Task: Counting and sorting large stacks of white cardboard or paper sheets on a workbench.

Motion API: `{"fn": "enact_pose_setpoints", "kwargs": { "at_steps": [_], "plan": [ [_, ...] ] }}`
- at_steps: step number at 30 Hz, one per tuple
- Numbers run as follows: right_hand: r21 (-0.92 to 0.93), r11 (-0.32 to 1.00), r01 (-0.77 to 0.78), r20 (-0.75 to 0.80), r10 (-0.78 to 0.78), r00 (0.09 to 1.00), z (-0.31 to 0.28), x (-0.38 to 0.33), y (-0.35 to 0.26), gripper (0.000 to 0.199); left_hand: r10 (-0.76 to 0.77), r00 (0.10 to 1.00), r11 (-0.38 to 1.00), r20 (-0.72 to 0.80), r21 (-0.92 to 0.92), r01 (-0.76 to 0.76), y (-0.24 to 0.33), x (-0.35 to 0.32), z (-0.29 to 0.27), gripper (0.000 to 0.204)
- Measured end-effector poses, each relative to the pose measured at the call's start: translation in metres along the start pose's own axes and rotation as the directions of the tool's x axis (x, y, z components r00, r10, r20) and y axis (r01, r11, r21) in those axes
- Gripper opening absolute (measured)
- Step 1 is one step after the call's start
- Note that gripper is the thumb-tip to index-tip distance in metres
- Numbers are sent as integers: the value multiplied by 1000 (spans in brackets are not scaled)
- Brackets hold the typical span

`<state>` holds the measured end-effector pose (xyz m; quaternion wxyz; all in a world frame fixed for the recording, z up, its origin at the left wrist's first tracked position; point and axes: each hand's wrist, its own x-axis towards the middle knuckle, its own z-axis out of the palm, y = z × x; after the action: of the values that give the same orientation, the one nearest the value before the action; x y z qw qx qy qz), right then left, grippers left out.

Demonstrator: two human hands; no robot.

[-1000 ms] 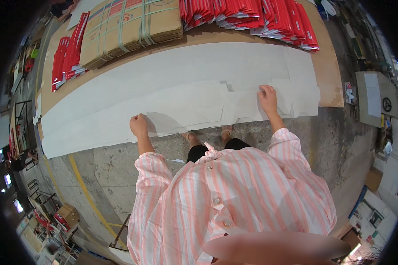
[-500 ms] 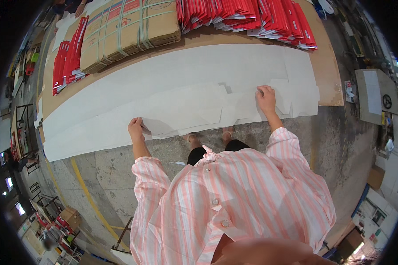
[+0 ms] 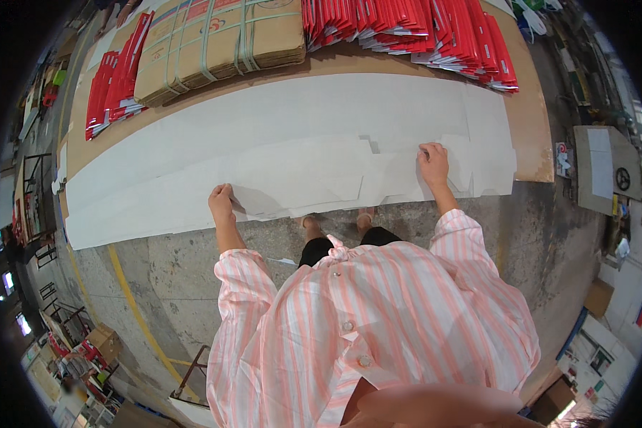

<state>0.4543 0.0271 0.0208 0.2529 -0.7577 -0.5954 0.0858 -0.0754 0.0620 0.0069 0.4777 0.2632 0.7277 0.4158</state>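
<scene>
Paperboard blank (image 3: 314, 167), white and notched, lies flat on a larger white sheet (image 3: 264, 110) between your curled left hand (image 3: 222, 202) and right hand (image 3: 434, 167), both barely shifted from a second ago, so handling seems paused, though whether either grips it I cannot tell.

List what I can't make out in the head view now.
In the head view:
Left grip: whether it pinches the white sheets, hidden by its own curl.
Right grip: contact underneath, hidden likewise.
Strapped cardboard bundle: far end, cut off by the top edge.
Red packets right of it: row's far side, same edge.
</scene>
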Motion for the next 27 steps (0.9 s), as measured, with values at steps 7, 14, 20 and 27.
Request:
{"fn": "enact_pose_setpoints", "kwargs": {
  "at_steps": [7,14,20,27],
  "plan": [
    [6,1000,-11,7,11,1000,-2,1,2,17,-114,992,899,48,-419,124,10,-19,10,14],
    [-6,1000,-6,11,6,1000,-1,2,5,16,-77,997,970,13,-232,78,-11,-2,6,14],
    [-10,1000,-26,2,26,1000,-1,2,3,17,233,942,963,-242,193,-189,-21,2,24,19],
    [-51,988,148,-14,-149,989,13,6,23,19,299,933,922,-202,312,-228,-6,-16,22,27]
  ]
}}
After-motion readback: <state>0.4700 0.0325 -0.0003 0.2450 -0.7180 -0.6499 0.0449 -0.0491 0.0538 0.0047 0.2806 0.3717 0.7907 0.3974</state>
